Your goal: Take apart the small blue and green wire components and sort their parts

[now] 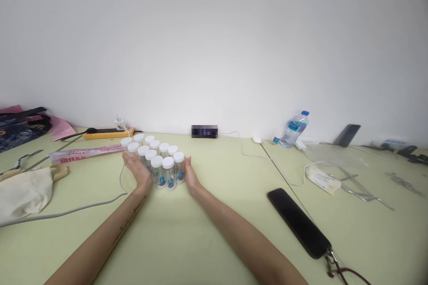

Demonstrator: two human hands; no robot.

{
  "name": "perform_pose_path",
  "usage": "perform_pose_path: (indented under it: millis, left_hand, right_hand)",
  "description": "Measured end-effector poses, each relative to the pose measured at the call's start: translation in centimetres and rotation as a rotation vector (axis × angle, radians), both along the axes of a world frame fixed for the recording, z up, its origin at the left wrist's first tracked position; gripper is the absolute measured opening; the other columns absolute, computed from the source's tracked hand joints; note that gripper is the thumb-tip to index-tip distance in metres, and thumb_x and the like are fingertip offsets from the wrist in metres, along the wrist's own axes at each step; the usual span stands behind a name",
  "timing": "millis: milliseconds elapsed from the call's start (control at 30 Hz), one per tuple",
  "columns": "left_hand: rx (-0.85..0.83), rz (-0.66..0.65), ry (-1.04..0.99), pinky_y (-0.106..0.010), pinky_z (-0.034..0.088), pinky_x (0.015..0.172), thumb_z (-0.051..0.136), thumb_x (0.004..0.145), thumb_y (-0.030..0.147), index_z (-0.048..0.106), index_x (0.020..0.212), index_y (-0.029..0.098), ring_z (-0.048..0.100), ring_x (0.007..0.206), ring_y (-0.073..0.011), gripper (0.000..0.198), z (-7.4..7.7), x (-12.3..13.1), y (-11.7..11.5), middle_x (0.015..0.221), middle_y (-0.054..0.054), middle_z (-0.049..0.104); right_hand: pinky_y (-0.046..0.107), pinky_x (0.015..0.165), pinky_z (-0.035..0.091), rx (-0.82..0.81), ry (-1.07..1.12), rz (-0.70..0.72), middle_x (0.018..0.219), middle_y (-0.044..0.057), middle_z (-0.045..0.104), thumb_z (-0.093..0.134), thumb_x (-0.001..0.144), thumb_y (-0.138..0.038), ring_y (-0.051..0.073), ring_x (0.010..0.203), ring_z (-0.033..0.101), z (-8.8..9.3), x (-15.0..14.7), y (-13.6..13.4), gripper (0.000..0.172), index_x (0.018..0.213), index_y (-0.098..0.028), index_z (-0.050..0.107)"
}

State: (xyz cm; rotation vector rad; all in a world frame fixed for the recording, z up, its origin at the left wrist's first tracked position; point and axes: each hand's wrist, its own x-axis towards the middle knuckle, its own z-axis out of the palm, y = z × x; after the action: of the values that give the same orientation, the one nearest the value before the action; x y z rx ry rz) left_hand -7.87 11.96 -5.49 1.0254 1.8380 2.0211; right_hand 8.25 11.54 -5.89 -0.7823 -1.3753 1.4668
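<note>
A tight cluster of several small clear jars with white lids stands upright on the table. Small blue pieces and thin dark shapes show inside the front jars; what they are I cannot make out. Along the cluster's left side lies my left hand, its fingers stretched out flat towards the back. My right hand rests against the right side, beside the front right jar, thumb up and the other fingers partly hidden. Between them, my two hands flank the cluster, neither one wrapped around a single jar.
Behind the jars are a yellow power strip, a pink-and-white printed strip and a small dark box. A black phone with a strap lies at right. Further back stands a water bottle. Cream cloth and a grey cable lie left.
</note>
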Motion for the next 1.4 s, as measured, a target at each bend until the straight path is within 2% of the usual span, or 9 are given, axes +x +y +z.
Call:
perform_pose_path:
  millis: [100, 267, 433, 567, 700, 933, 1033, 1167, 1400]
  left_hand:
    - [-0.022, -0.014, 0.004, -0.049, 0.014, 0.113, 0.020, 0.094, 0.055, 0.013, 0.143, 0.016, 0.002, 0.140, -0.0390, 0.063, 0.1, 0.3, -0.1, 0.155, -0.013, 0.010]
    - [-0.043, 0.008, -0.014, -0.043, 0.003, 0.117, 0.017, 0.095, 0.054, 0.007, 0.146, 0.010, 0.001, 0.143, -0.0299, 0.068, 0.3, 0.8, 0.3, 0.155, -0.018, 0.004]
    - [-0.081, 0.014, -0.053, -0.038, 0.003, 0.117, 0.019, 0.095, 0.051, 0.006, 0.146, 0.003, 0.002, 0.143, -0.0273, 0.071, 0.0, 0.5, -0.2, 0.154, -0.021, 0.001]
    - [-0.119, 0.002, -0.077, -0.042, 0.008, 0.116, 0.022, 0.093, 0.051, 0.013, 0.146, 0.006, 0.008, 0.142, -0.0286, 0.070, -0.1, 0.5, -2.9, 0.152, -0.021, 0.010]
    - [-0.179, -0.091, -0.084, -0.046, 0.013, 0.116, 0.030, 0.091, 0.053, 0.025, 0.144, 0.015, 0.018, 0.140, -0.0294, 0.065, -0.4, 1.5, -7.6, 0.151, -0.015, 0.020]
    - [-0.256, -0.328, -0.049, -0.044, 0.043, 0.096, 0.052, 0.082, 0.047, 0.041, 0.124, 0.027, 0.048, 0.115, -0.0259, 0.048, -1.3, 3.7, -14.7, 0.124, -0.008, 0.040]
    - [-0.285, -0.568, 0.072, -0.035, 0.048, 0.078, 0.048, 0.084, 0.043, 0.046, 0.112, 0.025, 0.054, 0.091, -0.0210, 0.033, -1.2, 5.6, -16.1, 0.098, -0.004, 0.049]
    - [-0.323, -1.032, 0.427, -0.029, 0.043, 0.063, 0.046, 0.084, 0.028, 0.055, 0.093, 0.023, 0.050, 0.066, -0.0168, 0.014, -0.6, 9.0, -16.4, 0.076, 0.000, 0.053]
    - [-0.312, -1.267, 0.658, -0.027, 0.039, 0.062, 0.043, 0.081, 0.020, 0.061, 0.080, 0.020, 0.050, 0.067, -0.0155, 0.018, 0.6, 11.7, -14.7, 0.074, 0.000, 0.056]
  right_hand:
    - [0.041, 0.105, 0.034, 0.034, 0.073, 0.035, 0.141, 0.002, 0.045, 0.005, 0.082, -0.076, 0.022, 0.131, 0.040, 0.2, -0.9, 0.0, 0.081, 0.138, -0.028, 0.038]
    - [0.041, 0.101, 0.039, 0.006, 0.096, 0.052, 0.131, 0.004, 0.056, 0.009, 0.081, -0.078, 0.024, 0.123, 0.049, 0.0, -1.1, -0.1, 0.083, 0.135, -0.026, 0.044]
    - [0.041, 0.104, 0.037, -0.046, 0.052, -0.026, 0.135, 0.012, 0.052, 0.007, 0.083, -0.076, 0.023, 0.127, 0.046, -0.7, 0.2, -0.4, 0.086, 0.138, -0.018, 0.037]
    - [0.038, 0.108, 0.032, -0.008, -0.012, -0.142, 0.139, 0.016, 0.046, 0.016, 0.090, -0.067, 0.020, 0.131, 0.041, -1.0, 3.1, -2.0, 0.073, 0.134, -0.014, 0.040]
    - [0.039, 0.108, 0.033, 0.059, -0.147, -0.212, 0.131, 0.012, 0.054, 0.037, 0.092, -0.055, 0.019, 0.125, 0.048, -1.0, 7.1, -4.7, 0.049, 0.122, -0.019, 0.051]
    - [0.040, 0.104, 0.036, 0.169, -0.377, -0.230, 0.121, 0.007, 0.061, 0.053, 0.083, -0.023, 0.020, 0.115, 0.054, -0.6, 13.5, -9.8, 0.021, 0.101, -0.020, 0.064]
    - [0.039, 0.102, 0.038, 0.281, -0.525, -0.218, 0.118, 0.006, 0.062, 0.048, 0.084, -0.015, 0.019, 0.113, 0.055, -0.3, 14.5, -11.0, 0.022, 0.095, -0.021, 0.066]
    - [0.038, 0.100, 0.040, 0.397, -0.654, -0.189, 0.115, 0.005, 0.064, 0.048, 0.083, -0.012, 0.019, 0.110, 0.057, 0.1, 14.2, -11.5, 0.023, 0.091, -0.021, 0.068]
    - [0.037, 0.106, 0.036, 0.508, -0.807, -0.156, 0.127, 0.006, 0.058, 0.047, 0.082, -0.009, 0.018, 0.122, 0.049, 0.1, 13.9, -12.0, 0.034, 0.109, -0.021, 0.064]
